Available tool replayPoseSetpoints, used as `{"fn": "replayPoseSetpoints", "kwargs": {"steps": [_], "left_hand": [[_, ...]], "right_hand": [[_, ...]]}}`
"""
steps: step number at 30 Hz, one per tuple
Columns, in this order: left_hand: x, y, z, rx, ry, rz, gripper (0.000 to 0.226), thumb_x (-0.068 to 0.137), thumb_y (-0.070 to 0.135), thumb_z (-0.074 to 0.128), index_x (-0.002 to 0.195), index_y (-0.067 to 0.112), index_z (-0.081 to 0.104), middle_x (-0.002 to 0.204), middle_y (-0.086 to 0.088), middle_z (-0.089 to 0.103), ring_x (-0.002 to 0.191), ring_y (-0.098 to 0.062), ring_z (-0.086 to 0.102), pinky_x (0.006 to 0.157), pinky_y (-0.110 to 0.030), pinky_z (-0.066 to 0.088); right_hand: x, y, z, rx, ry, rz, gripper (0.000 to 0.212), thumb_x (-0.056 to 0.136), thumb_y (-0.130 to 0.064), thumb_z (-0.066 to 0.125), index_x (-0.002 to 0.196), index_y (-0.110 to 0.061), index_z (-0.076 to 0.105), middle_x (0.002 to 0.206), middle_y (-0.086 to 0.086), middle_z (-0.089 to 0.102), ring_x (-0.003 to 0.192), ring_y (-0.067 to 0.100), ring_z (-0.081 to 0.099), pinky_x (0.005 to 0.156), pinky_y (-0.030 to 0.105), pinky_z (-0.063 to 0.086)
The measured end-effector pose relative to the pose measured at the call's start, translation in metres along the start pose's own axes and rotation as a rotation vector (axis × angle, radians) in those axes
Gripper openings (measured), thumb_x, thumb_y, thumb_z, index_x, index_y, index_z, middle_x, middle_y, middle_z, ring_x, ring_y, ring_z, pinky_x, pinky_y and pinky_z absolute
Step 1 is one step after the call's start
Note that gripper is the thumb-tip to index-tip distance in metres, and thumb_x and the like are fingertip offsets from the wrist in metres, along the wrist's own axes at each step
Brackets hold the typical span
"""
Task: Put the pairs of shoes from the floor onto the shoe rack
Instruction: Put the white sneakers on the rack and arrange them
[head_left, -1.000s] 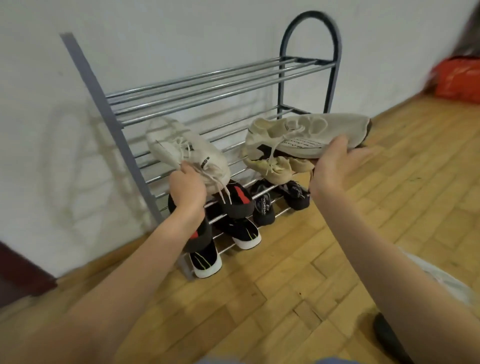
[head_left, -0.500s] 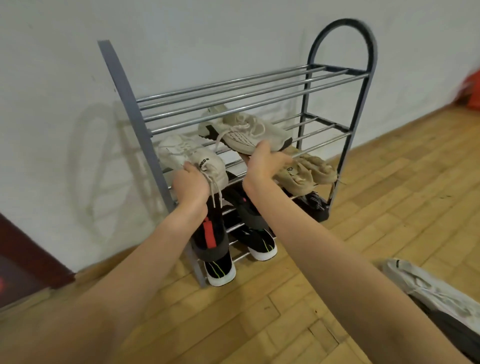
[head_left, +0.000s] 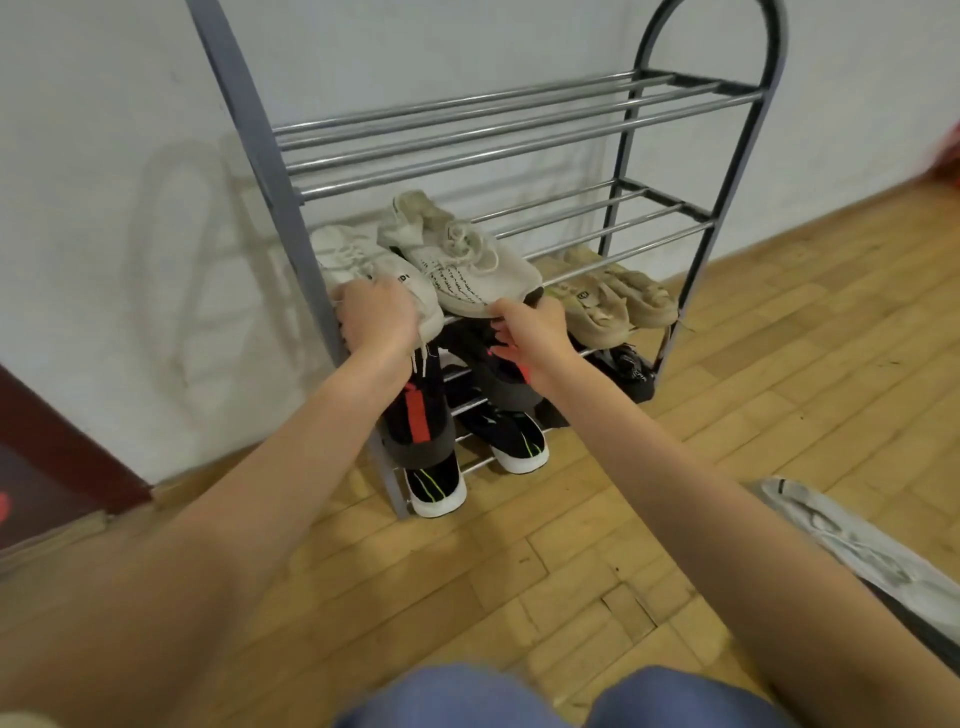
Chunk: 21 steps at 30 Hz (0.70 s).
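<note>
A grey metal shoe rack (head_left: 519, 127) stands against the white wall. Two white sneakers lie on its second shelf at the left. My left hand (head_left: 376, 317) is closed over the heel of the left white sneaker (head_left: 353, 260). My right hand (head_left: 530, 338) touches the heel end of the right white sneaker (head_left: 467, 265), fingers loosely curled under its sole. A beige pair (head_left: 613, 301) rests on the shelf below to the right. Black sneakers with red stripes (head_left: 415, 415) and black-and-white ones (head_left: 514, 431) fill the lower shelves.
The top shelf of the rack holds nothing. A grey-white shoe (head_left: 857, 545) lies on the wooden floor at the right edge. A dark red door frame (head_left: 52, 467) is at the far left. My knees in blue trousers (head_left: 519, 701) show at the bottom.
Both hands carried the white sneakers from in front of the rack onto its second shelf. The right sneaker now rests on the bars beside the left one.
</note>
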<state>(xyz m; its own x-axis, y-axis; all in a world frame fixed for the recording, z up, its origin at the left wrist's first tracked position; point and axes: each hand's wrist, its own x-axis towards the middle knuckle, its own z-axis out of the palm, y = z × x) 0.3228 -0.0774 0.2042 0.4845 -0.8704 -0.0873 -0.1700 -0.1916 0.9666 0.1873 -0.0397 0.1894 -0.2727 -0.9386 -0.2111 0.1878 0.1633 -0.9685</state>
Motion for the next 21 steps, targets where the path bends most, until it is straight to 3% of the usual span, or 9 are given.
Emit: {"fn": "replayPoseSetpoints", "kwargs": {"steps": [2, 5, 8, 10, 12, 15, 21], "left_hand": [[-0.014, 0.000, -0.006, 0.020, 0.002, 0.051, 0.073, 0.069, 0.036, 0.030, 0.130, -0.002, 0.044, 0.129, -0.023, 0.056, 0.118, -0.041, 0.055, 0.100, -0.057, 0.044], [-0.060, -0.004, -0.017, 0.110, -0.073, 0.259, 0.063, 0.076, 0.031, 0.038, 0.128, -0.004, 0.043, 0.132, -0.025, 0.048, 0.123, -0.041, 0.046, 0.103, -0.055, 0.039], [-0.095, -0.025, -0.024, 0.236, 0.004, 0.597, 0.046, 0.086, 0.020, 0.050, 0.128, 0.001, 0.047, 0.135, -0.017, 0.042, 0.128, -0.030, 0.039, 0.108, -0.033, 0.029], [-0.104, -0.040, -0.022, 0.252, 0.010, 0.835, 0.037, 0.086, 0.016, 0.053, 0.121, 0.002, 0.051, 0.125, -0.014, 0.047, 0.118, -0.025, 0.046, 0.102, -0.031, 0.035], [-0.107, -0.058, -0.010, 0.210, -0.186, 0.913, 0.031, 0.088, 0.014, 0.052, 0.117, 0.004, 0.050, 0.111, -0.007, 0.054, 0.104, -0.019, 0.053, 0.093, -0.032, 0.045], [-0.121, -0.089, 0.018, 0.260, -0.567, 0.820, 0.027, 0.093, 0.014, 0.051, 0.119, 0.012, 0.046, 0.098, 0.005, 0.056, 0.088, -0.010, 0.057, 0.080, -0.029, 0.049], [-0.147, -0.153, 0.088, 0.598, -1.123, 0.648, 0.030, 0.092, 0.009, 0.051, 0.122, 0.010, 0.047, 0.110, -0.003, 0.057, 0.100, -0.020, 0.057, 0.086, -0.034, 0.048]], "right_hand": [[-0.006, 0.004, -0.011, -0.158, -0.080, -0.024, 0.010, 0.090, -0.011, 0.059, 0.083, -0.016, 0.054, 0.080, 0.004, 0.057, 0.072, 0.013, 0.055, 0.072, 0.031, 0.056], [-0.016, 0.011, -0.029, -0.330, -0.173, -0.051, 0.012, 0.090, -0.011, 0.061, 0.078, -0.014, 0.058, 0.080, 0.007, 0.059, 0.070, 0.013, 0.058, 0.070, 0.029, 0.057], [-0.024, 0.029, -0.057, -0.487, -0.206, -0.028, 0.007, 0.090, -0.010, 0.059, 0.094, -0.005, 0.062, 0.083, 0.008, 0.060, 0.072, 0.015, 0.061, 0.073, 0.033, 0.059], [-0.029, 0.044, -0.083, -0.577, -0.193, 0.002, 0.017, 0.091, -0.009, 0.057, 0.106, -0.001, 0.061, 0.087, 0.009, 0.061, 0.077, 0.017, 0.061, 0.072, 0.031, 0.058], [-0.037, 0.061, -0.117, -0.606, -0.157, 0.052, 0.021, 0.092, -0.010, 0.057, 0.111, -0.002, 0.060, 0.094, 0.011, 0.063, 0.080, 0.018, 0.062, 0.071, 0.028, 0.057], [-0.053, 0.093, -0.174, -0.579, -0.040, 0.177, 0.023, 0.094, -0.013, 0.057, 0.114, -0.004, 0.058, 0.102, 0.012, 0.063, 0.084, 0.017, 0.063, 0.070, 0.025, 0.057], [-0.118, 0.153, -0.281, -0.603, 0.228, 0.342, 0.019, 0.094, -0.010, 0.056, 0.112, -0.003, 0.060, 0.105, 0.016, 0.063, 0.090, 0.022, 0.063, 0.076, 0.033, 0.056]]}}
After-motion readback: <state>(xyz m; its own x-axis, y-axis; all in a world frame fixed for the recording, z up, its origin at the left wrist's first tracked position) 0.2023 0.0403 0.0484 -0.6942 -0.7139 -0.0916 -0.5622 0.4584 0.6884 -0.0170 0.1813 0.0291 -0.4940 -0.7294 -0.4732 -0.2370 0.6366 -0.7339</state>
